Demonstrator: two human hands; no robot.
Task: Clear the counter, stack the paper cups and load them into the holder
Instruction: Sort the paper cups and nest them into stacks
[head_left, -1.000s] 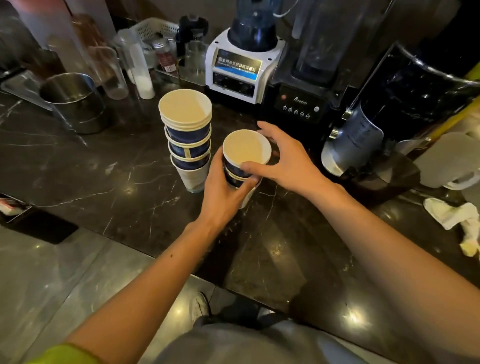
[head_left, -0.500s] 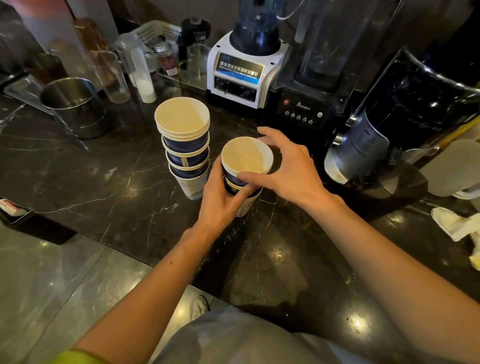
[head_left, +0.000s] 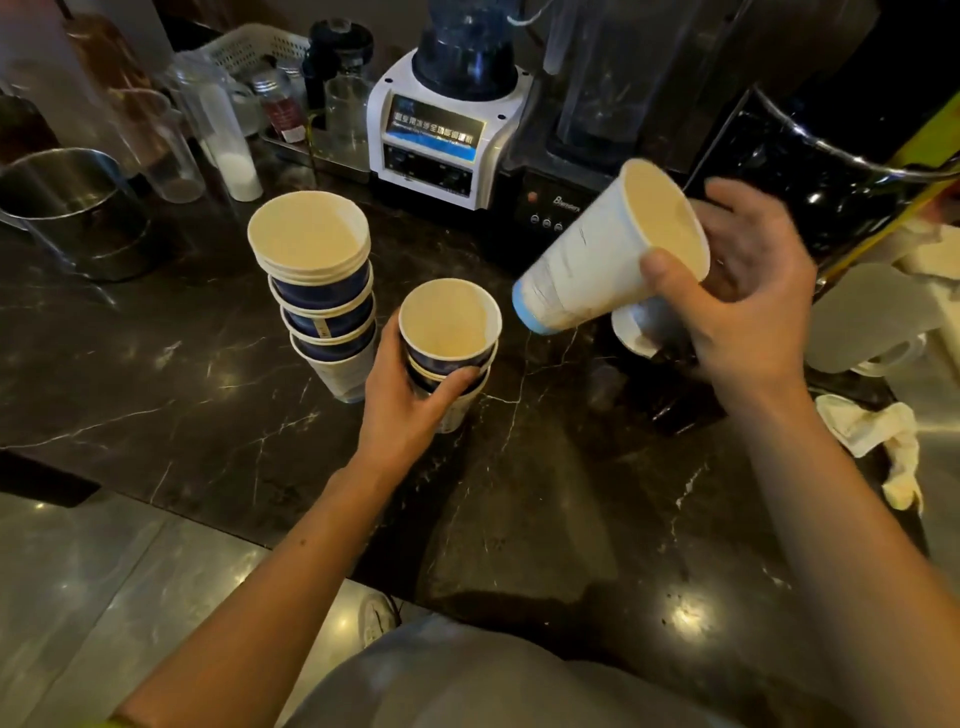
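- Head view: right hand (head_left: 748, 291) pinches a lone paper cup (head_left: 608, 254) at its rim, thumb on the outer wall and the other fingers behind, partly hidden. It is lifted off the counter (head_left: 182, 395), tilted with its mouth up and to the right and its base pointing down-left, right of the short stack.
- Left hand (head_left: 410, 395) wraps the short stack (head_left: 449, 343), thumb on the near side and fingers curled round the back, closed on its lower cups. This stack stands on the counter and serves as landmark.
- Just left of the short stack, apart from it by a narrow gap, stands a tall stack (head_left: 317, 291) of nested cups, untouched.
- Behind the short stack sits a white blender (head_left: 441, 140); well left, a steel pot (head_left: 72, 208); well right, near the counter edge, a crumpled cloth (head_left: 878, 431).
- No holder can be made out.
- Handling, as judgement: the cup looks empty and very light, thin-walled, and easily dented in the middle. The rolled rim and the base are the stiff parts, so a rim or low-wall pinch is safest.
- Dry paper grips well, but nested cups may wedge, and a light stack tips easily. The stack should be held low and steady while the lone cup goes in base first.
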